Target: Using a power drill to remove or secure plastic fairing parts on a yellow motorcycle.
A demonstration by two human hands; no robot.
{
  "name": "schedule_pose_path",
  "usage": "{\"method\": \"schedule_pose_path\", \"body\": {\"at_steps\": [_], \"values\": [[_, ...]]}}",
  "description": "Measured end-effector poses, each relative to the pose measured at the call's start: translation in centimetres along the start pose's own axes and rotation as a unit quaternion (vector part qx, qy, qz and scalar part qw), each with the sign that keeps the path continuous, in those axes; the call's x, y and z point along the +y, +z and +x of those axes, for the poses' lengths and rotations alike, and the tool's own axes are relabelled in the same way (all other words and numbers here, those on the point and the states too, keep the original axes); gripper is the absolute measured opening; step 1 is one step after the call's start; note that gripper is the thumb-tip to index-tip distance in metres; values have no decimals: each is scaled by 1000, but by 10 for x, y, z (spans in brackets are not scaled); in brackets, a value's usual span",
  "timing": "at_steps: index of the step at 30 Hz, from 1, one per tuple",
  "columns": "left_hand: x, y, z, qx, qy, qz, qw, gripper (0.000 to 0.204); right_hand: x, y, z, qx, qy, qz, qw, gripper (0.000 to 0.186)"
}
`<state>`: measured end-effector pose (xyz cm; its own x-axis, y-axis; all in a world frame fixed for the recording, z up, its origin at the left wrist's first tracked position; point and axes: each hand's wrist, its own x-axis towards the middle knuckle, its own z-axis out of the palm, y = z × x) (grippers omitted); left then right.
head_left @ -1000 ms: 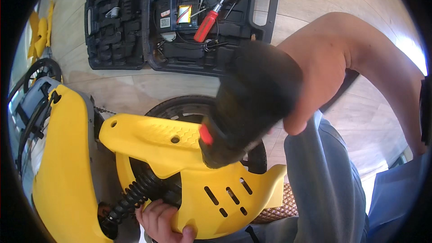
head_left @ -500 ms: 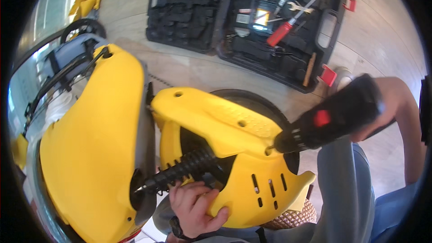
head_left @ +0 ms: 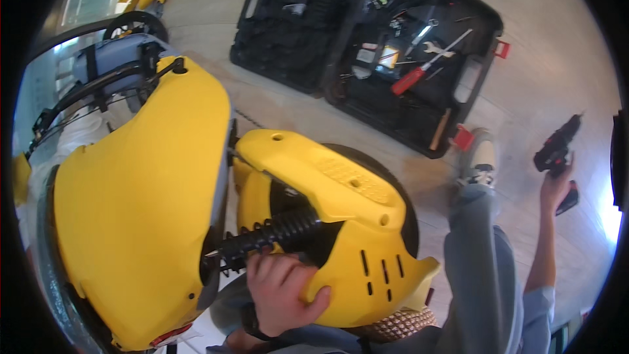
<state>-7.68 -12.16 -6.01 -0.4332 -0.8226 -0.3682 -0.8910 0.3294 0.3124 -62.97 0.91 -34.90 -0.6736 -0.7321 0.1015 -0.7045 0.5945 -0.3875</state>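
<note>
Right grip (head_left: 558, 187) wraps drill (head_left: 558, 147) | left grip (head_left: 285, 294) on yellow fender (head_left: 347, 265), closure unclear | I should steady it, avoiding the spring (head_left: 275, 232)

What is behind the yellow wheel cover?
A black wheel shows past the upper right edge of the yellow cover. The cover hides most of the rest; dark shapes inside its opening are unclear.

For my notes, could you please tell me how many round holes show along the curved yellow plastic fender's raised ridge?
3: one upper-left hole, one middle hole in the textured patch, one lower-right hole; more may be hidden.
</note>
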Motion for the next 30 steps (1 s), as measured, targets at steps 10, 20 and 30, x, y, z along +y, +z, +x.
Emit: {"method": "schedule_pose_path", "body": {"at_steps": [10,20,30], "values": [[6,-10,4,-42,-9,40,998,29,37,30,-53,-94,140,-33,985,98],[8,-11,1,-33,-26,54,998,29,56,15,-112,-11,-11,-108,994,76],[10,-6,7,-36,-23,58,997,28,-41,-142,-441,-574,-158,149,790,30]]}}
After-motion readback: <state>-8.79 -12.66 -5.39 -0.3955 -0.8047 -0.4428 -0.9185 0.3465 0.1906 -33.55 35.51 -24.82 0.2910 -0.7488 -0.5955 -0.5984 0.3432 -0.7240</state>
